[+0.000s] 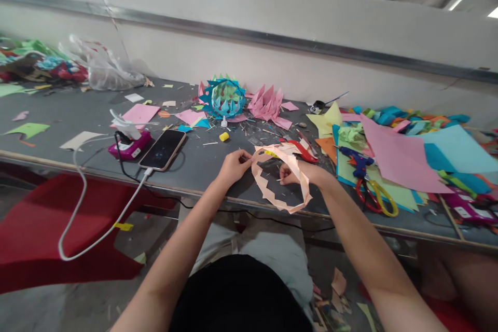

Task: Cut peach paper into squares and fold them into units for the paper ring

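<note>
A long peach paper strip [280,179] with a zigzag cut edge loops between both my hands at the near edge of the grey table [78,124]. My left hand [233,165] pinches one end of the strip near its top. My right hand [290,172] is closed on the strip's middle, partly hidden behind the loop. Further back stand a blue spiky paper flower [223,97] and a pink folded paper piece [266,104].
A phone [162,149] on a white cable lies left of my hands, beside a magenta box [128,146]. Right of them are a blue glue gun [356,161], yellow-handled scissors [377,194] and stacked coloured paper sheets [400,158]. A red chair [50,228] stands lower left.
</note>
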Available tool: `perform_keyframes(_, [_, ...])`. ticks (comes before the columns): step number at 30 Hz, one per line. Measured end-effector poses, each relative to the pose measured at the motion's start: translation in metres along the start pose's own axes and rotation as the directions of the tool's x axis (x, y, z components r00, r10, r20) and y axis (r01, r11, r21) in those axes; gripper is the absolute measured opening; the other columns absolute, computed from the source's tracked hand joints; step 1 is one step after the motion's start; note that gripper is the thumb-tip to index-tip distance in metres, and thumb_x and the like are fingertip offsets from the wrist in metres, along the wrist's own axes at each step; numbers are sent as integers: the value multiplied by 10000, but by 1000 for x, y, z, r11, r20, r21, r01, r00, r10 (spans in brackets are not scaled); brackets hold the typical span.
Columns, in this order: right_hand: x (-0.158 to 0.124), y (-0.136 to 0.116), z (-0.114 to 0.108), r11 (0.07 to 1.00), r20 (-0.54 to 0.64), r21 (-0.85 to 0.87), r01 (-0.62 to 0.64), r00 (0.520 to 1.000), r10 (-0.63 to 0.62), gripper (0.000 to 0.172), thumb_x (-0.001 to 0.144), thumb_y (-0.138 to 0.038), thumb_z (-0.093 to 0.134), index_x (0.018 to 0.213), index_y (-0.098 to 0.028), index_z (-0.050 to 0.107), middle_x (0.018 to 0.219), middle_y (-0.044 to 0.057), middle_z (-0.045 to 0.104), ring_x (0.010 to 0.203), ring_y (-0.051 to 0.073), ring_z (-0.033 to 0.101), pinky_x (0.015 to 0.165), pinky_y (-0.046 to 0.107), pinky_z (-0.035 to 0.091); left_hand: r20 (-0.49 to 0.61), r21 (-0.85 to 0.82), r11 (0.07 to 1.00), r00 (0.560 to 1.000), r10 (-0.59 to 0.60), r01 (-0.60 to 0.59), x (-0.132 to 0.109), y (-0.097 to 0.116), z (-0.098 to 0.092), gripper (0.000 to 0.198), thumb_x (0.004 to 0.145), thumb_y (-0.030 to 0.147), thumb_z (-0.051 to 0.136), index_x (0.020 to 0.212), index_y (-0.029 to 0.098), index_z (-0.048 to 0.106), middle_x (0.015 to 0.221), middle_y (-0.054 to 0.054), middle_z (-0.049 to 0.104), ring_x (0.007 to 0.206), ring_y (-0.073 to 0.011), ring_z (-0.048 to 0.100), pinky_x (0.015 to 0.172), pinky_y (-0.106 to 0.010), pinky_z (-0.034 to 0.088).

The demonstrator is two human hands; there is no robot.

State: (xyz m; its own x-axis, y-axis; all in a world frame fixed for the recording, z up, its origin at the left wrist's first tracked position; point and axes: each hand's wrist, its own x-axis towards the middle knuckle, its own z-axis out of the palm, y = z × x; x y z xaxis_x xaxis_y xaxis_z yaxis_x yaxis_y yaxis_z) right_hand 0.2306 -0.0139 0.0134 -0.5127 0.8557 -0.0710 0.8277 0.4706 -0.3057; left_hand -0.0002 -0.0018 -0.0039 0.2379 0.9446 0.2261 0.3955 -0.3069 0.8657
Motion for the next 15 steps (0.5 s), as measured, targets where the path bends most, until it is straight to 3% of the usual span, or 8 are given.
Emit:
perform_keyframes(2, [-4,-6,3,998,-35,53,20,999,-18,145,805,-318,574,776,-185,625,753,-2,642,638,117,592,580,237,499,2,0,1000,1000,1,-1,0,0,0,141,731,281,561,710,152,614,647,-2,615,563,-111,516,545,-217,384])
perform_keyframes(4, [-7,-13,4,997,-94,77,28,995,-20,130,783,-292,573,718,-193,627,668,-10,645,612,138,609,561,237,497,2,1,1000,1000,1,-1,0,0,0,137,731,278,563,708,153,615,650,-2,616,564,-110,512,547,-217,383])
perform_keyframes(9, [-5,-23,1,995,-350,97,22,937,14,228,828,-305,475,864,-169,655,803,76,690,810,234,648,714,323,517,8,-1,1000,1000,-4,4,-1,2,-1,132,731,270,562,710,151,613,657,-2,617,564,-109,509,536,-213,376])
perform_keyframes(15, [3,-23,2,995,-463,51,90,885,-56,232,797,-215,481,919,-199,678,1028,67,673,1019,262,590,919,382,448,18,1,1000,1000,-3,3,-1,2,-1,140,733,276,559,719,148,612,641,-1,607,548,-108,508,517,-208,366])
